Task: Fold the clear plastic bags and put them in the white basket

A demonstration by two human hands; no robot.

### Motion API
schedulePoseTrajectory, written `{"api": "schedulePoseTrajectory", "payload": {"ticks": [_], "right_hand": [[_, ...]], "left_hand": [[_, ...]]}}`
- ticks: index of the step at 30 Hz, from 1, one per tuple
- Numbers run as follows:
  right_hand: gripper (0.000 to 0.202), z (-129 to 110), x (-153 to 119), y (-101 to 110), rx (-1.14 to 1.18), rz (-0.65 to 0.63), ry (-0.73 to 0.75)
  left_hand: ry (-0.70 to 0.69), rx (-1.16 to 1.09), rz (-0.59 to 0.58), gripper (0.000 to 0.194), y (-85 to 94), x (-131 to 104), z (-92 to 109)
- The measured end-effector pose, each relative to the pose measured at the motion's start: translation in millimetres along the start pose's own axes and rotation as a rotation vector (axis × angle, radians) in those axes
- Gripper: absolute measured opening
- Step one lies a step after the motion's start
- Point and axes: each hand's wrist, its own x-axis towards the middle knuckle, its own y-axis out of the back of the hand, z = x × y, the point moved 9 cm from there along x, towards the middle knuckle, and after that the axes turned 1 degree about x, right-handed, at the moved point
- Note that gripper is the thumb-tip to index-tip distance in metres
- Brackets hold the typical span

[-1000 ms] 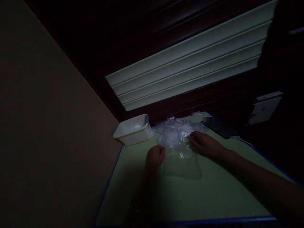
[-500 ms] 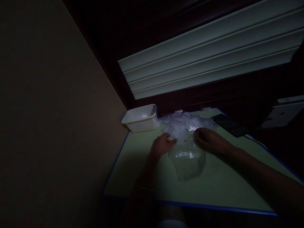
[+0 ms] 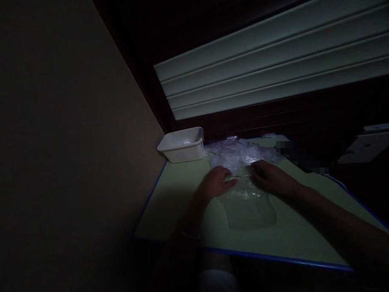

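dim green tabletop [image 3: 291, 240]: a clear plastic bag [image 3: 252, 213] spreads from its middle toward the near edge. the left hand [image 3: 215, 183] gapes beside it, thumb apart; the right hand [image 3: 269, 177] is narrowed, its hold unclear. crumpled plastic film [image 3: 231, 152] lies by the far edge.

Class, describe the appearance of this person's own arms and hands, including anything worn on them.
The left hand and right hand are both ungloved. A thin, pale band circles the left wrist. The right forearm shows no sleeve or band. Further up the left arm, it is too dark to tell.
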Motion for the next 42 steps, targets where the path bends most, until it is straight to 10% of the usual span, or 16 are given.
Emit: {"api": "schedulePoseTrajectory", "payload": {"ticks": [15,25,42], "right_hand": [[0.054,-19,-3,-5,0.014,0.039,0.292],[0.032,-35,-6,4,0.082,0.053,0.386],[0.034,-44,-9,-11,0.014,-0.102,0.425]], "left_hand": [[-0.088,0.077,0.049,0.056,-6.8,-3,11],[-0.026,-0.007,0.120,0.024,-3.6,3,6],[0.081,-0.093,0.223,0.027,8.3,3,4]]}}
